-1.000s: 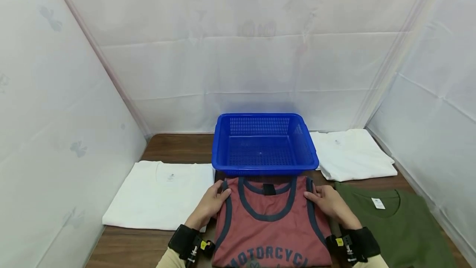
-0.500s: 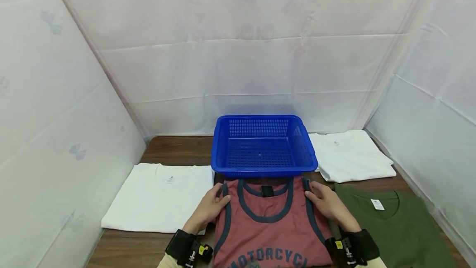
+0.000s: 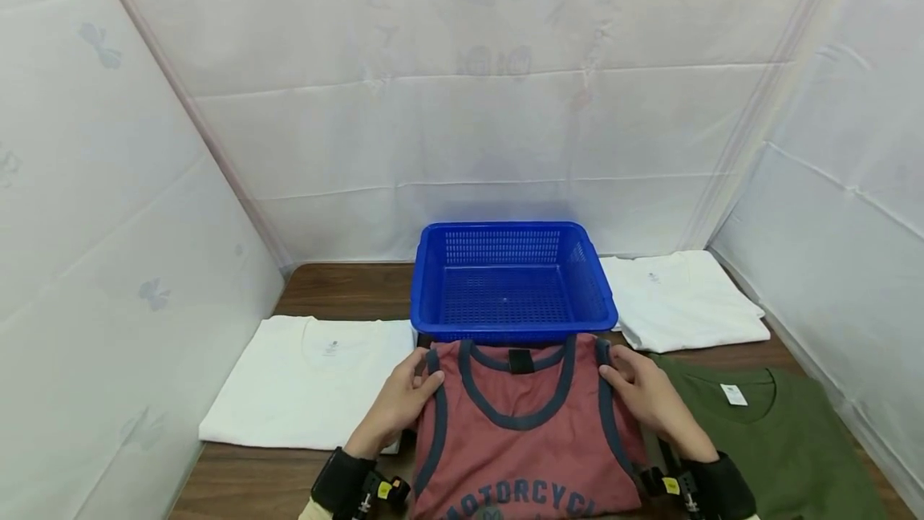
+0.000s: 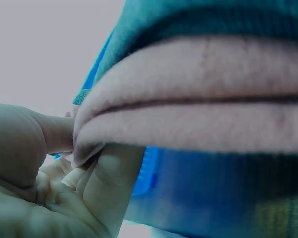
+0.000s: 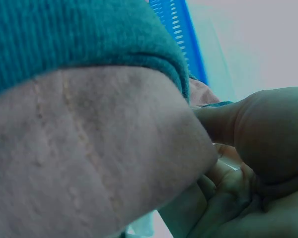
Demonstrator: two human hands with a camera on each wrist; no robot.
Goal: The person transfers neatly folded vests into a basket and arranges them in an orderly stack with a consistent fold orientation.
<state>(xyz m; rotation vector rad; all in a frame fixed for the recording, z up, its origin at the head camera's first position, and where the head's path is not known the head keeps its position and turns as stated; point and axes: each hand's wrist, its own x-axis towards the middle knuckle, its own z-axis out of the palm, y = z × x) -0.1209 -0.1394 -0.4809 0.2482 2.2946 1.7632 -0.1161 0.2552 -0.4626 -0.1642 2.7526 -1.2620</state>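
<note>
A red tank top [image 3: 520, 456] with dark blue-grey trim and "MOTORCYCL" lettering lies in front of me, its neckline toward the basket. My left hand [image 3: 399, 400] pinches its left shoulder edge, thumb on top and fingers beneath. At the opposite shoulder my right hand [image 3: 650, 400] pinches the edge the same way. Close up in the left wrist view, the folded fabric [image 4: 188, 124] runs between thumb and fingers. The right wrist view shows a fabric fold [image 5: 99, 144] held likewise. The lower end of the tank top runs out of the head view.
A blue plastic basket [image 3: 505, 329] stands just beyond the tank top, with nothing inside. Folded white shirts lie at left [image 3: 303, 392] and back right [image 3: 686, 303]. A green T-shirt [image 3: 780, 440] lies at right on the wooden table [image 3: 238, 480]. White sheeting [image 3: 491, 135] encloses three sides.
Both hands keep their grip on the shoulders. The tank top's neckline end has risen slightly toward the basket's front rim, and the hands have spread slightly apart.
</note>
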